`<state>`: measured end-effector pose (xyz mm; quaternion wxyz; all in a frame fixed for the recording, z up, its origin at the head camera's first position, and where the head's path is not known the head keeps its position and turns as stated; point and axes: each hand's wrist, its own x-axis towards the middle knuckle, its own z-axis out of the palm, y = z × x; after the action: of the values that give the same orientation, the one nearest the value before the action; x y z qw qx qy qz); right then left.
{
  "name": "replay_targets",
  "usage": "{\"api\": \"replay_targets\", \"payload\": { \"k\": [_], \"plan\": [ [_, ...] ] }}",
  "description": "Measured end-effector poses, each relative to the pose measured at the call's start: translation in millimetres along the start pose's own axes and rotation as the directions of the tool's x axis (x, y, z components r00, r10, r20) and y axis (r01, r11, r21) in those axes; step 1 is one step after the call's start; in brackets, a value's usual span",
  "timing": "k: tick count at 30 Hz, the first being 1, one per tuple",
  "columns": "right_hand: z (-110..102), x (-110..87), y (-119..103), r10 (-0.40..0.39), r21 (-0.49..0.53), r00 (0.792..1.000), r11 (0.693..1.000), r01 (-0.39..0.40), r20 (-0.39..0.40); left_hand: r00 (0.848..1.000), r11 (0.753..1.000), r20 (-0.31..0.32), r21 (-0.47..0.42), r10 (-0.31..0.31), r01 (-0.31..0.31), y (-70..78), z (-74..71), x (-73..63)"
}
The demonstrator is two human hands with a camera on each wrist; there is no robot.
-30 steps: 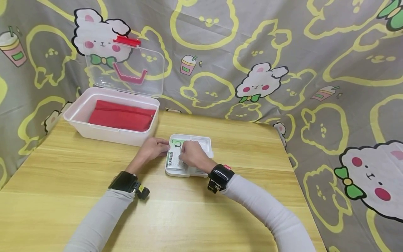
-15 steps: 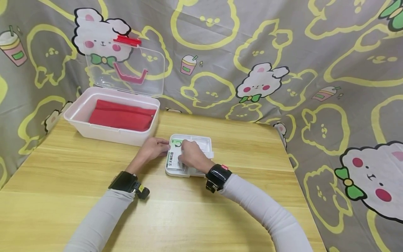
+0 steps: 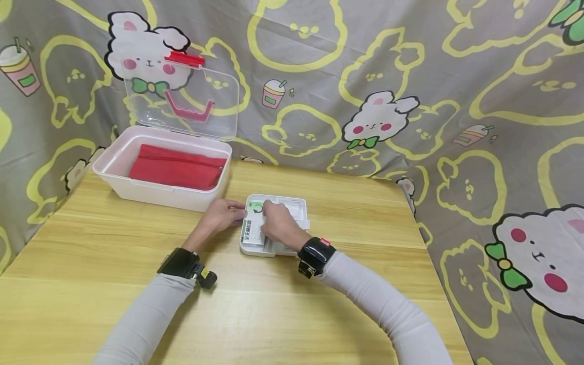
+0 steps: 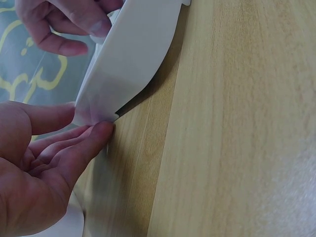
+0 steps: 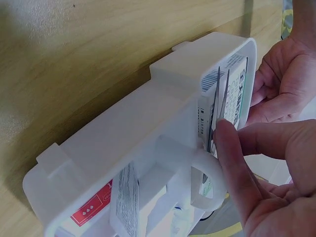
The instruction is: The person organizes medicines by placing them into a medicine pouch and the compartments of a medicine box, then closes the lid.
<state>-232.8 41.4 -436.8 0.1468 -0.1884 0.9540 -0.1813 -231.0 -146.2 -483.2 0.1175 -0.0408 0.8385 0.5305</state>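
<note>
My left hand (image 3: 222, 215) pinches the left side of a shallow white tray box (image 4: 136, 47); in the left wrist view its thumb is at the upper edge and a finger at the lower edge. My right hand (image 3: 279, 223), above the tray, pinches metal tweezers (image 5: 225, 98), their two thin points slightly apart. The tweezers lie alongside a white and green medicine box (image 5: 239, 91) in the tray's left compartment. In the right wrist view a packet with a red label (image 5: 93, 203) sits in another compartment. My right hand hides part of the tray from the head camera.
Behind and left of the tray stands a translucent white storage case (image 3: 148, 195) with a red zip pouch (image 3: 178, 170) inside. Its clear lid (image 3: 219, 96) is raised, with a pink handle (image 3: 189, 110). A patterned curtain (image 3: 310, 86) hangs behind the wooden table (image 3: 255, 314).
My right hand and wrist have shifted very slightly left over the tray, the tweezers still held. The left hand, tray and storage case stay in place.
</note>
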Motion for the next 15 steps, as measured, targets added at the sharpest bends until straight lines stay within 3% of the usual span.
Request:
{"api": "replay_targets", "payload": {
  "k": [6,15],
  "plan": [
    [0.7,1.1,1.1,-0.006,-0.005,1.000,1.000,0.006,-0.011,1.000,0.999,0.011,-0.045,-0.002,0.002,0.0,0.7,0.9],
    [-4.6,-2.9,4.2,-0.038,0.057,0.999,0.998,0.039,-0.028,1.000,0.999,0.014,-0.040,-0.006,0.006,-0.7,-0.2,0.4]
  ]
}}
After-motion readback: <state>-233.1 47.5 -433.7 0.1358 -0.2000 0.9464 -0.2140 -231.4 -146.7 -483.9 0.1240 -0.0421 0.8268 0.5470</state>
